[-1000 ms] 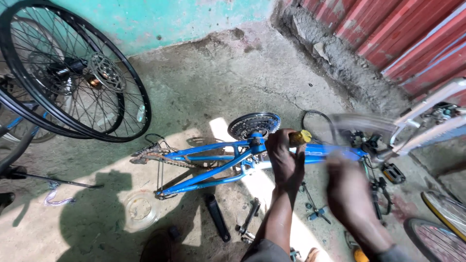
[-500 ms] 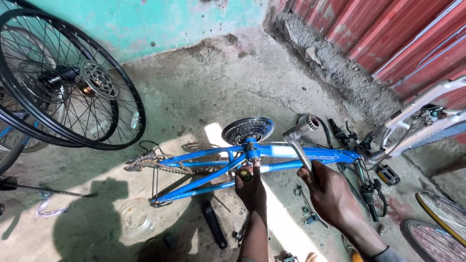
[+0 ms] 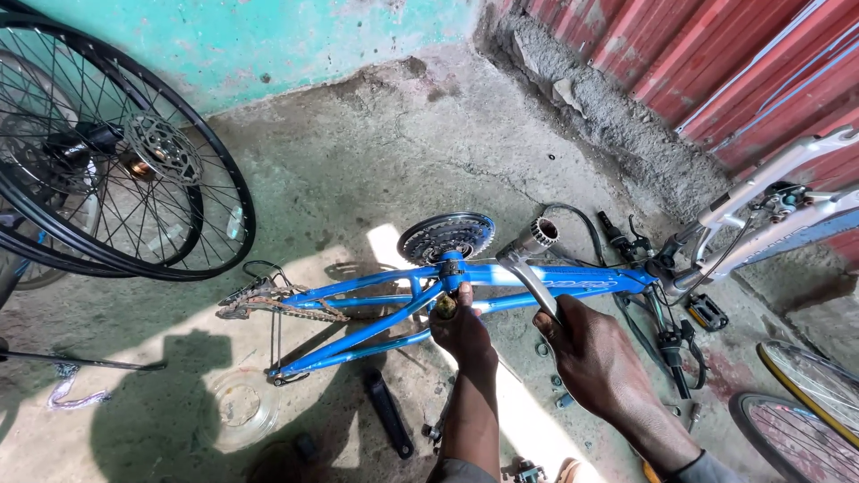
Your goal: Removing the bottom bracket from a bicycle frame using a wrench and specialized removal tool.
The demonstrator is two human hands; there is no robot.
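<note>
While the blue bike frame (image 3: 501, 284) lies on the concrete floor (image 3: 376, 170) at picture centre, the left hand (image 3: 461, 326) pinches a small fitting at its bottom bracket; the right hand (image 3: 595, 353), at four o'clock, clasps a grey tool (image 3: 528, 273). Best keep that tool square and the frame steady.

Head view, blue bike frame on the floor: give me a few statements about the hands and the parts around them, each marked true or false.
1. The left hand is at the bottom bracket of the blue frame. True.
2. The right hand grips a grey tool that rests against the frame. True.
3. The frame has both wheels fitted. False: it lies bare on the concrete floor; loose wheels lean by the green wall.
4. A cassette lies just behind the frame. True.
5. The black crank arm is held in the right hand. False: it lies on the floor.
</note>
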